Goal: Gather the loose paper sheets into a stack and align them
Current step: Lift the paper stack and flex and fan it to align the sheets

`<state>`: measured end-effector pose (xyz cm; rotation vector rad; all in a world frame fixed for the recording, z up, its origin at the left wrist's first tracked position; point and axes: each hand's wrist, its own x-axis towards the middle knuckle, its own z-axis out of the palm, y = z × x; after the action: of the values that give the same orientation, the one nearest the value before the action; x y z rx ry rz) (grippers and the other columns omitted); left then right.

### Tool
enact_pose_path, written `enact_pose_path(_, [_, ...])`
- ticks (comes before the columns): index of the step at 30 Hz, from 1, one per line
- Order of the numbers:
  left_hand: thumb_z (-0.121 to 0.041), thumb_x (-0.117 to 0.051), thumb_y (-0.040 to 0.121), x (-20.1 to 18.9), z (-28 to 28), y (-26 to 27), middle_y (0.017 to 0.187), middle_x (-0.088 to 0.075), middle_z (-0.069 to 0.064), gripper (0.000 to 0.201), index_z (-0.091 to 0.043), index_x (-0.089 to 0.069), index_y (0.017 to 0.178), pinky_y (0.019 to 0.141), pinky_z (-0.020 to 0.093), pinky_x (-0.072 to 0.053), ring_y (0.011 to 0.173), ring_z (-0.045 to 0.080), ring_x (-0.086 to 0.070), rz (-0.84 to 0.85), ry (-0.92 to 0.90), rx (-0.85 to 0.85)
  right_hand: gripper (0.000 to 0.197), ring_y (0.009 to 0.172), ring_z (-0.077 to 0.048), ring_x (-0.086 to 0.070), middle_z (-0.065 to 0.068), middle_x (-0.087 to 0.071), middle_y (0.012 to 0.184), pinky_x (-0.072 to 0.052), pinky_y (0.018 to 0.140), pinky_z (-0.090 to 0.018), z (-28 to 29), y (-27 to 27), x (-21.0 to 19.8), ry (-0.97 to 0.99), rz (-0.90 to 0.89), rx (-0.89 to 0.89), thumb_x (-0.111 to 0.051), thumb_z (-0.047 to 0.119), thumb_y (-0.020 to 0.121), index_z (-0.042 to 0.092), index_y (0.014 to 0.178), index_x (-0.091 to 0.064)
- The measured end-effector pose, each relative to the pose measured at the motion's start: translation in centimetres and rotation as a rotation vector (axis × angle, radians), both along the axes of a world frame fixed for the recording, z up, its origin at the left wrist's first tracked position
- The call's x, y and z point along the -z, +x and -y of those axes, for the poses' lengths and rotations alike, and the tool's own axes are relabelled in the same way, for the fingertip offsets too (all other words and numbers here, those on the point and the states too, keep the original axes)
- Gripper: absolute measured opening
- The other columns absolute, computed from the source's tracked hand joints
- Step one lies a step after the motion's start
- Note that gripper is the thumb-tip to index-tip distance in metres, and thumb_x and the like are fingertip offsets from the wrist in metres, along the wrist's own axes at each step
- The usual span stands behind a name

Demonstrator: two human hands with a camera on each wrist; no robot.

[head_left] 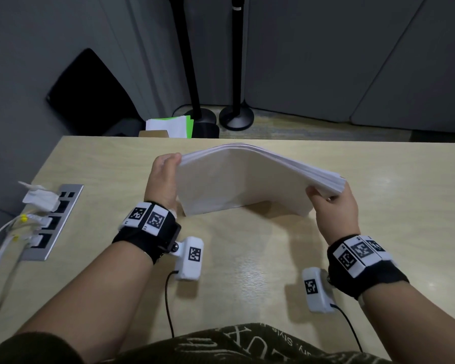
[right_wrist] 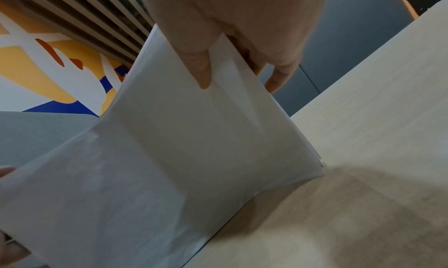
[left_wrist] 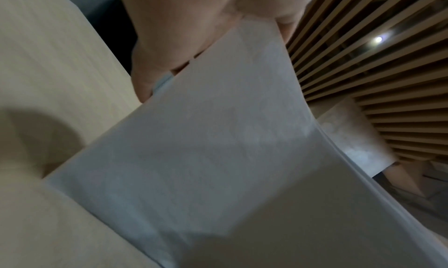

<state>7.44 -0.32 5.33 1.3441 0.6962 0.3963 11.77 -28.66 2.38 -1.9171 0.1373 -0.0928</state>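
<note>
A stack of white paper sheets stands on its long lower edge on the pale wooden desk, bowed upward in an arch. My left hand grips its left end, thumb on the near face. My right hand grips the right end, where the sheet edges fan slightly. In the left wrist view the paper fills the frame, with the left hand holding its edge. The right wrist view has the thumb of my right hand lying on the near face of the paper, fingers behind it.
A metal socket panel with white plugs and cables is set into the desk at the left. Behind the far edge lie white and green papers and two black stand bases. Wrist camera cables trail over the near desk.
</note>
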Motion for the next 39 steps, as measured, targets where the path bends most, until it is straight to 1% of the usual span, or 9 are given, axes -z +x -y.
enact_pose_path(3, [-0.034, -0.058, 0.085, 0.1, 0.1, -0.3, 0.092, -0.06, -0.007, 0.008, -0.031, -0.055, 0.092, 0.075, 0.028, -0.048, 0.084, 0.011, -0.058, 0.031, 0.067, 0.07, 0.025, 0.093, -0.018, -0.057, 0.003, -0.062, 0.098, -0.04, 0.073, -0.024, -0.1, 0.1, 0.1, -0.016, -0.012, -0.013, -0.062, 0.019, 0.088, 0.017, 0.113, -0.062])
enact_pose_path(8, [-0.011, -0.084, 0.065, 1.8, -0.5, -1.5, 0.106, -0.054, -0.015, 0.066, -0.043, -0.042, 0.105, 0.074, 0.012, -0.048, 0.094, -0.001, -0.055, -0.014, 0.347, 0.324, 0.009, 0.085, -0.017, -0.058, 0.009, -0.063, 0.081, -0.041, 0.073, -0.026, -0.4, 0.1, 0.0, 0.015, -0.034, -0.009, -0.063, 0.019, 0.088, 0.021, 0.096, -0.066])
enact_pose_path(12, [-0.005, -0.078, 0.071, 2.3, 0.8, -1.9, 0.095, -0.065, -0.003, 0.037, -0.017, -0.062, 0.102, 0.073, 0.025, -0.048, 0.093, 0.02, -0.062, -0.117, 0.193, 0.157, 0.023, 0.082, -0.013, -0.062, 0.001, -0.067, 0.092, -0.049, 0.073, -0.023, -1.0, -0.9, 0.2, 0.097, -0.081, -0.059, -0.071, 0.016, 0.082, 0.021, 0.103, -0.065])
enact_pose_path(16, [-0.02, -0.074, 0.079, 2.6, 2.1, -2.6, 0.086, -0.066, -0.007, 0.013, -0.025, -0.062, 0.079, 0.08, 0.031, -0.049, 0.092, 0.024, -0.064, -0.184, 0.141, 0.158, 0.029, 0.092, -0.023, -0.061, -0.004, -0.065, 0.098, -0.043, 0.076, -0.028, -1.7, -1.7, 0.5, 0.033, -0.134, -0.142, -0.065, 0.019, 0.089, 0.012, 0.117, -0.064])
enact_pose_path(21, [-0.03, -0.071, 0.081, 0.1, 1.3, -2.2, 0.079, -0.065, -0.01, 0.013, -0.025, -0.061, 0.073, 0.068, 0.026, -0.049, 0.077, 0.012, -0.063, -0.084, 0.216, 0.061, 0.009, 0.078, -0.012, -0.061, 0.006, -0.067, 0.08, -0.051, 0.072, -0.028, -1.6, -1.5, -1.9, 0.185, 0.089, 0.0, -0.064, 0.02, 0.09, 0.027, 0.086, -0.069])
enact_pose_path(27, [-0.018, -0.08, 0.07, 1.3, 0.8, -2.4, 0.091, -0.068, 0.004, 0.03, -0.012, -0.064, 0.095, 0.076, 0.031, -0.052, 0.083, 0.023, -0.063, -0.214, 0.197, 0.113, 0.013, 0.09, -0.021, -0.062, -0.001, -0.068, 0.092, -0.044, 0.075, -0.028, -1.4, -1.1, 0.6, -0.044, -0.083, -0.132, -0.063, 0.014, 0.086, 0.022, 0.095, -0.065])
enact_pose_path(32, [-0.015, -0.07, 0.082, 1.1, 0.4, -2.6, 0.086, -0.066, 0.004, 0.013, -0.011, -0.063, 0.091, 0.077, 0.03, -0.044, 0.085, 0.024, -0.061, -0.219, 0.202, 0.045, 0.027, 0.076, 0.013, -0.058, 0.018, -0.065, 0.088, -0.045, 0.071, -0.011, -1.5, -1.8, -0.4, 0.027, 0.11, -0.112, -0.055, 0.008, 0.092, 0.034, 0.096, -0.064])
enact_pose_path(36, [-0.02, -0.074, 0.078, 0.4, 0.1, -2.9, 0.082, -0.064, -0.006, 0.019, -0.016, -0.062, 0.092, 0.076, 0.026, -0.044, 0.078, 0.014, -0.061, -0.128, 0.244, -0.011, 0.013, 0.082, -0.011, -0.063, 0.007, -0.068, 0.088, -0.052, 0.075, -0.029, -1.4, -1.7, -0.8, 0.199, 0.083, -0.042, -0.067, 0.017, 0.085, 0.029, 0.09, -0.064])
enact_pose_path(39, [-0.017, -0.072, 0.079, 1.2, 1.1, -2.9, 0.092, -0.065, 0.005, 0.023, -0.014, -0.062, 0.1, 0.074, 0.027, -0.043, 0.081, 0.021, -0.061, -0.262, 0.295, 0.126, 0.019, 0.094, -0.027, -0.065, -0.003, -0.068, 0.093, -0.051, 0.08, -0.036, -1.4, -1.4, 0.6, -0.004, -0.132, -0.15, -0.066, 0.012, 0.083, 0.021, 0.1, -0.064])
